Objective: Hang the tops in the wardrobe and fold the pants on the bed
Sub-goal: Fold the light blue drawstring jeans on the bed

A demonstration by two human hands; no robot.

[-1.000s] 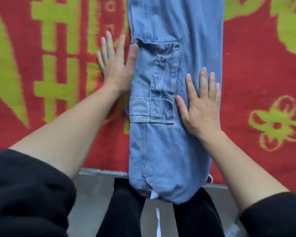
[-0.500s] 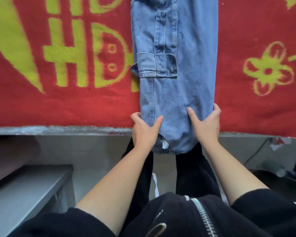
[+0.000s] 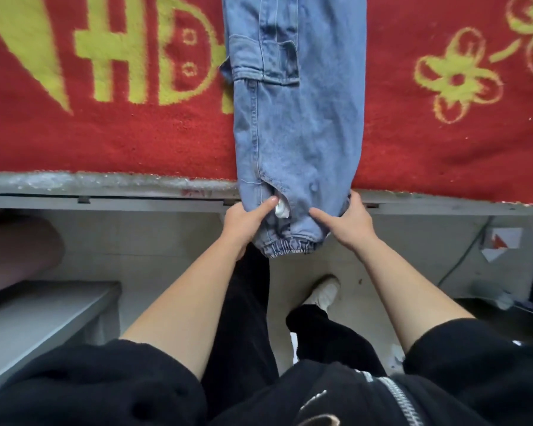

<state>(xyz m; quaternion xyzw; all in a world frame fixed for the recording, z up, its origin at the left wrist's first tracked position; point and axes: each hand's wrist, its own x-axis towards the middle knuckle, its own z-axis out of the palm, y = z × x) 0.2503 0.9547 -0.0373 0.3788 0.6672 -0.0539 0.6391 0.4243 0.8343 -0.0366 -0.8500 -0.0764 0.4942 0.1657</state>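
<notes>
Faded light blue denim pants [image 3: 299,133], with a white tag [image 3: 282,209] near the cuff, against a red blanket [image 3: 105,142] patterned in yellow-green: solid block shapes on the left, outlined flowers on the right. Grey bed frame [image 3: 136,206], pale beige floor [image 3: 293,272]. Nearest: black sleeves [image 3: 90,388], black trousers [image 3: 243,318], one white shoe [image 3: 323,292].

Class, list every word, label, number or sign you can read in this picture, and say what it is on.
Nothing reads clearly.
The blanket: large yellow strokes, cut off at the top, not readable as a word.
The white tag on the jeans: too small to read.
The jacket logo: cut off, unreadable.
</notes>
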